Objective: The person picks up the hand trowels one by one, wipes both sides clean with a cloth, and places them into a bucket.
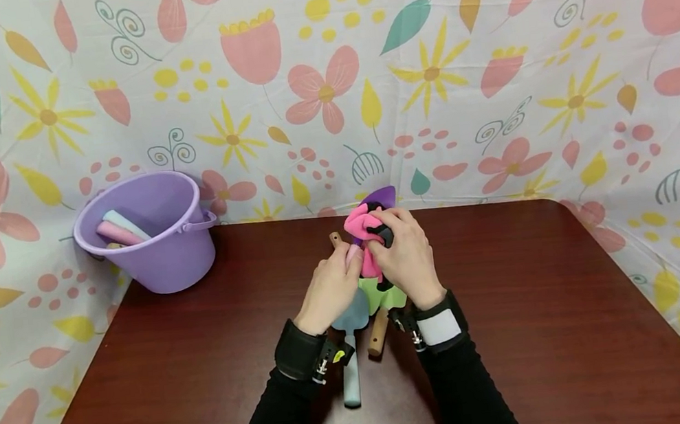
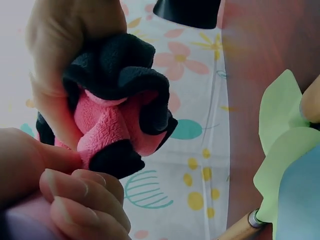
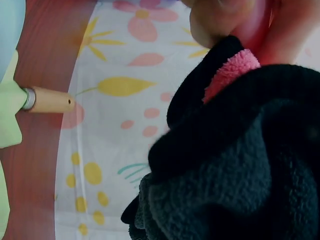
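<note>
From the head view, a pink and black cloth (image 1: 367, 233) is held just above a cluster of toy garden tools (image 1: 373, 295) near the middle of the desk (image 1: 545, 328), well to the right of the purple bucket (image 1: 152, 235). The cloth is clutched from the right by the right hand (image 1: 405, 257), fingers curled over its top, while the left hand (image 1: 329, 289) pinches it from the left side. A purple tool blade (image 1: 381, 199) shows just behind the cloth, seemingly being rubbed. Pink and blue handles (image 1: 120, 228) are seen inside the bucket.

From the left wrist view, the bunched cloth (image 2: 117, 107) is shown squeezed between thumb and fingertips (image 2: 82, 187); a green blade (image 2: 282, 135) lies to its right.

From the right wrist view, mostly black fleece (image 3: 240, 165) is seen, with a wooden handle (image 3: 47, 100) lying left of the cloth.
</note>
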The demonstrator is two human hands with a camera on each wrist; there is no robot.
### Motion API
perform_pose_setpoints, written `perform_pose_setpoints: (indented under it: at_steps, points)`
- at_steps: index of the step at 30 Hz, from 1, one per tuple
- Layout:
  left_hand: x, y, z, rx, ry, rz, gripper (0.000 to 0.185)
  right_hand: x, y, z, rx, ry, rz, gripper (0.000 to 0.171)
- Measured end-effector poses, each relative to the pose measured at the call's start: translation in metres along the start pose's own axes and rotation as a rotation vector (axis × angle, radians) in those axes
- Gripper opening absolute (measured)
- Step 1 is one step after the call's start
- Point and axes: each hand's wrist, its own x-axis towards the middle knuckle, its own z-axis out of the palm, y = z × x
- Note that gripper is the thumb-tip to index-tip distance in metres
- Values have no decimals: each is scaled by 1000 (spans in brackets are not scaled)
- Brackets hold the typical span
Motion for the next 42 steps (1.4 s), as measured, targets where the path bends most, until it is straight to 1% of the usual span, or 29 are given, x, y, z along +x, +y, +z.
perform_pose_setpoints:
  at_steps: [5,9,17,20,23,29,32,35,38,42]
  points:
    - [-2,3,0,16,-9,21,22,2,5,-3,-1,10,43,44]
    - [-2,3,0,33,-20,27,23,3,9,-4,-9,39,65,43]
    - [-6,5,3,73,-64,42,23,5,23,-14,-20,175,135,37]
    - [-6,6,4,61,-100,49,24,5,31,-22,-25,229,155,35]
    - [-7,8,3,18,-148,49,26,6,36,-31,-19,274,161,32]
    - [-6,7,-2,-102,-216,28,28,8,44,-47,1,330,151,30]
    - [-6,7,-4,-139,-225,18,29,8,43,-51,20,344,136,30]
    - [-5,6,-5,-159,-219,8,30,6,39,-54,44,361,112,30]
    - [-4,4,-6,-161,-194,0,32,5,30,-55,74,371,73,30]
    - [-3,1,-7,-149,-149,4,30,4,19,-53,105,343,9,30]
